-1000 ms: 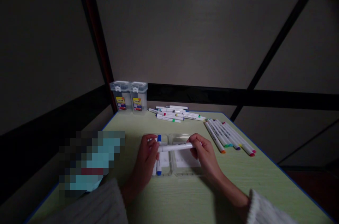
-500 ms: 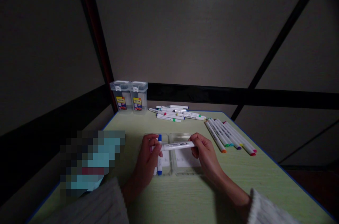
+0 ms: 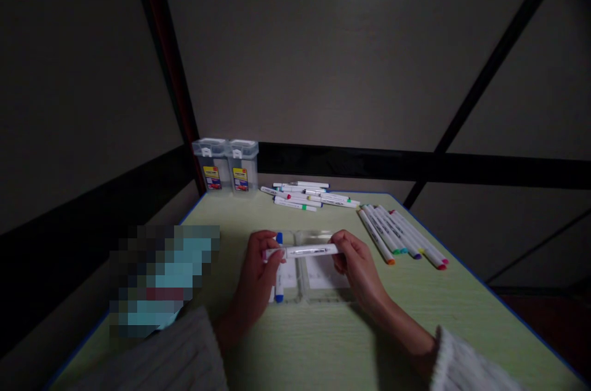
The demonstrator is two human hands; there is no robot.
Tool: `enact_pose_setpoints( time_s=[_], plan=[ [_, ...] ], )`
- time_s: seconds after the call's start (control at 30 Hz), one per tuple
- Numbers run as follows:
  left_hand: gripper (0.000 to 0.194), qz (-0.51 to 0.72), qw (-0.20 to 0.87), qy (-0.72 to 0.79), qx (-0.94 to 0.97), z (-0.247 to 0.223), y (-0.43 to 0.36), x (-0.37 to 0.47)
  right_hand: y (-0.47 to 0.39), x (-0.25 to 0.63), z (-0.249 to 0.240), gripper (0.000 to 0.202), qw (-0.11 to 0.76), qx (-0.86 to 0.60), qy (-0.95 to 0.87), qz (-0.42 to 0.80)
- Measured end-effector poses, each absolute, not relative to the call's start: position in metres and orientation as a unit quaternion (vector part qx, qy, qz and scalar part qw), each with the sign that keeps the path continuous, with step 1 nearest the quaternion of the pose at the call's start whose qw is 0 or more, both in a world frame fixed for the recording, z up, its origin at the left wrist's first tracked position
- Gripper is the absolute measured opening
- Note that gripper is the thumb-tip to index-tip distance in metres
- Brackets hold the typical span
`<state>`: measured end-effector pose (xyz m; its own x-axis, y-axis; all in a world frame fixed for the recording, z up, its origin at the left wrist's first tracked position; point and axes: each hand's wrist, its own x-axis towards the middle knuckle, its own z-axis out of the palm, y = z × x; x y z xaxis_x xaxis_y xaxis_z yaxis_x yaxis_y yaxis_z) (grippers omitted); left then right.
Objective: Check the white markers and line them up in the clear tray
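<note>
A white marker (image 3: 310, 250) lies level between my two hands, above an open clear plastic case (image 3: 301, 280). Fingers of my left hand (image 3: 259, 268) pinch its left end, where a bit of pinkish purple shows. At the other end, my right hand (image 3: 357, 262) is closed round the marker, hiding its tip. Inside the left half of the case, a white marker with blue ends (image 3: 279, 286) lies lengthwise, partly covered by my left hand and the held marker. White printed paper shows in both halves of the case.
Several white markers (image 3: 307, 199) lie in a loose pile at the back. More markers with coloured ends (image 3: 392, 234) lie side by side on the right. Two lidded clear boxes (image 3: 226, 169) stand at the back left. A blurred-out light blue item (image 3: 178, 274) lies on the left.
Both hands keep hold of the marker in nearly the same place. The marker has turned slightly, so its print looks different and more of its left end shows. The view has shifted a little.
</note>
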<state>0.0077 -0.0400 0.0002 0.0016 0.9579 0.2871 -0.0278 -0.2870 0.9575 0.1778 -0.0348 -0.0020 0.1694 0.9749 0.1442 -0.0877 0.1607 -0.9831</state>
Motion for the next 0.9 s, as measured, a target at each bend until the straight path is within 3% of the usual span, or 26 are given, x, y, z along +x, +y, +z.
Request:
enact_pose_setpoints(
  time_s=[0.37, 0.7, 0.9],
  plan=[
    [0.025, 0.568, 0.421, 0.427, 0.564, -0.0001, -0.0429, 0.0078, -0.0369, 0.1742, -0.0003, 0.027, 0.593, -0.478, -0.456, 0.461],
    [0.012, 0.496, 0.423, 0.453, 0.608, 0.0048, -0.0445, 0.0074, -0.0364, 0.1756, 0.0051, 0.033, 0.596, -0.460, -0.440, 0.490],
    [0.036, 0.511, 0.450, 0.453, 0.575, 0.0036, -0.0445, 0.0031, -0.0376, 0.1756, 0.0042, 0.028, 0.596, -0.423, -0.482, 0.484]
  ],
)
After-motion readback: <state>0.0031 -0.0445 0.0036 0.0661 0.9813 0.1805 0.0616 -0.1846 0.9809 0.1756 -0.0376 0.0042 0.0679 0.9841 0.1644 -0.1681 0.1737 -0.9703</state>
